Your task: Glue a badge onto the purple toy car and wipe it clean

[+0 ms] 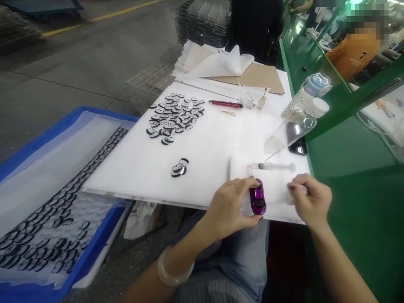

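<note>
White bangle, left hand pinching purple toy car, right hand curled, contents unclear, orange shirt reading "7"

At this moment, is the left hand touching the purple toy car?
Touching. The head view shows the left hand gripping the purple toy car between thumb and forefinger, one at each end.

The person's left hand wears a slim gold-coloured ring on one finger. A thick, smooth, milky-white bangle circles the left forearm. Dark reddish polish shows on nails of this hand and of the right hand. Both forearms are bare. Faded blue denim jeans cover the legs, below a dark grey top with fine stripes.
</note>
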A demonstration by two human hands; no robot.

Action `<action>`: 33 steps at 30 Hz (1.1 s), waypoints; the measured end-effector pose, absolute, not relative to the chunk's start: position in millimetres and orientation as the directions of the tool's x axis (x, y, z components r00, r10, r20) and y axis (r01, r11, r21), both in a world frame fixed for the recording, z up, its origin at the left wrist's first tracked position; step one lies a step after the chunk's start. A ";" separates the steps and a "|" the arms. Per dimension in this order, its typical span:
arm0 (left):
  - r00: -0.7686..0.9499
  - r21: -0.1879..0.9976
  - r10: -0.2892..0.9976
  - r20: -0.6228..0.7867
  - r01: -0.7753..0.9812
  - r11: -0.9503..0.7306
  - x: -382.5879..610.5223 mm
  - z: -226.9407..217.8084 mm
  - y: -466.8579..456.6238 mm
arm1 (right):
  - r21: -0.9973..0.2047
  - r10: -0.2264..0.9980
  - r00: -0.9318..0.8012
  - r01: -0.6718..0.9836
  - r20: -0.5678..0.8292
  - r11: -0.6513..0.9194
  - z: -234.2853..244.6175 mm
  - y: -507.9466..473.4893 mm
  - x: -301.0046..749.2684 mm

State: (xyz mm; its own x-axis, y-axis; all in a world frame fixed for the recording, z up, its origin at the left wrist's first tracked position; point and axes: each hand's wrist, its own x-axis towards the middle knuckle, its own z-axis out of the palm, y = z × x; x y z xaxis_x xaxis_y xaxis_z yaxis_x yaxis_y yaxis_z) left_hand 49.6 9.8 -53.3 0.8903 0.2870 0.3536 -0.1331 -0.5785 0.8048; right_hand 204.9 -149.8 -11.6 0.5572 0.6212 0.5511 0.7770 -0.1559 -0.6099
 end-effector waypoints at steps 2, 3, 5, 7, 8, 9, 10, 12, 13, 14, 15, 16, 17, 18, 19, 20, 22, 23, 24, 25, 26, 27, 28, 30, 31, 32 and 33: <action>0.889 0.807 0.289 0.355 -0.135 -0.575 49.6 -52.5 10.0 | -0.493 0.733 0.345 0.870 0.587 -0.014 -10.9 -135.2 191.5; 0.888 0.807 0.289 0.358 -0.139 -0.573 49.7 -52.1 10.1 | -0.421 0.763 0.230 0.905 0.604 0.060 -11.1 -129.5 187.0; 0.887 0.810 0.289 0.361 -0.144 -0.569 50.2 -51.8 10.4 | -0.286 0.781 0.061 0.946 0.622 0.154 -13.5 -122.2 181.2; 0.888 0.811 0.288 0.358 -0.143 -0.567 50.6 -52.2 10.5 | -0.229 0.780 0.023 0.961 0.625 0.155 -17.4 -120.4 178.1; 0.888 0.812 0.289 0.358 -0.143 -0.566 50.7 -52.5 10.6 | -0.222 0.781 0.020 0.963 0.625 0.152 -18.9 -121.4 177.3; 0.887 0.812 0.289 0.359 -0.144 -0.566 50.7 -52.9 10.7 | -0.230 0.785 0.022 0.961 0.620 0.155 -19.5 -123.8 177.1; 0.887 0.812 0.289 0.360 -0.145 -0.565 50.6 -53.3 10.8 | -0.254 0.795 0.032 0.954 0.606 0.156 -19.0 -127.4 177.6; 0.889 0.812 0.288 0.355 -0.141 -0.566 50.0 -53.7 10.9 | -0.330 0.807 0.077 0.932 0.585 0.150 -14.3 -137.0 181.4; 0.893 0.810 0.284 0.349 -0.136 -0.570 49.6 -53.6 10.9 | -0.375 0.787 0.133 0.918 0.603 0.133 -10.6 -142.6 184.8; 0.896 0.807 0.280 0.345 -0.130 -0.576 49.1 -53.4 10.6 | -0.417 0.733 0.212 0.903 0.646 0.106 -6.5 -148.1 189.2; 0.898 0.804 0.277 0.342 -0.127 -0.581 48.6 -52.8 10.2 | -0.459 0.647 0.305 0.885 0.699 0.080 -2.6 -153.3 194.2; 0.898 0.801 0.277 0.343 -0.125 -0.585 48.2 -51.9 9.7 | -0.508 0.540 0.403 0.860 0.739 0.054 0.9 -158.0 199.5; 0.895 0.800 0.280 0.348 -0.128 -0.587 48.2 -50.7 9.0 | -0.566 0.437 0.498 0.824 0.749 0.032 3.6 -162.0 204.7; 0.890 0.799 0.285 0.357 -0.133 -0.586 48.5 -49.3 8.3 | -0.630 0.357 0.586 0.777 0.728 0.008 5.3 -165.5 209.4; 0.882 0.798 0.291 0.370 -0.141 -0.586 49.2 -47.8 7.8 | -0.692 0.308 0.662 0.721 0.683 -0.015 6.1 -168.5 213.3; 0.872 0.791 0.296 0.391 -0.153 -0.593 50.4 -46.2 7.7 | -0.751 0.277 0.729 0.659 0.626 -0.039 6.1 -171.0 216.3; 0.848 0.753 0.287 0.445 -0.180 -0.632 53.9 -43.6 8.7 | -0.852 0.237 0.841 0.517 0.487 -0.085 4.9 -174.6 218.9; 0.842 0.726 0.272 0.465 -0.187 -0.662 55.7 -42.8 9.9 | -0.890 0.233 0.878 0.448 0.419 -0.090 4.4 -175.7 218.6; 0.843 0.700 0.254 0.473 -0.186 -0.689 57.3 -42.4 11.2 | -0.922 0.245 0.905 0.377 0.347 -0.090 4.4 -176.1 217.2; 0.849 0.678 0.233 0.474 -0.184 -0.712 58.4 -42.2 12.3 | -0.946 0.270 0.921 0.314 0.281 -0.086 5.1 -175.8 214.8; 0.854 0.662 0.216 0.473 -0.182 -0.727 58.9 -42.2 13.1 | -0.962 0.303 0.926 0.261 0.227 -0.077 6.5 -174.7 211.4; 0.850 0.654 0.215 0.480 -0.184 -0.734 58.7 -41.8 13.1 | -0.974 0.343 0.921 0.218 0.185 -0.061 8.5 -172.8 207.0; 0.831 0.654 0.233 0.505 -0.193 -0.731 58.1 -41.0 12.1 | -0.983 0.383 0.912 0.177 0.148 -0.041 10.9 -170.3 201.9; 0.753 0.680 0.314 0.579 -0.234 -0.695 56.1 -36.7 6.9 | -0.996 0.467 0.880 0.089 0.083 0.009 15.8 -164.4 190.0; 0.719 0.707 0.354 0.598 -0.264 -0.657 55.3 -33.2 3.1 | -0.998 0.516 0.855 0.043 0.057 0.040 17.7 -161.5 183.9; 0.711 0.743 0.381 0.591 -0.294 -0.602 54.9 -29.0 -1.2 | -0.998 0.563 0.826 -0.006 0.033 0.066 19.1 -159.1 178.2; 0.730 0.782 0.386 0.564 -0.323 -0.533 55.1 -24.4 -5.4 | -0.995 0.610 0.792 -0.053 0.012 0.088 19.9 -157.4 173.1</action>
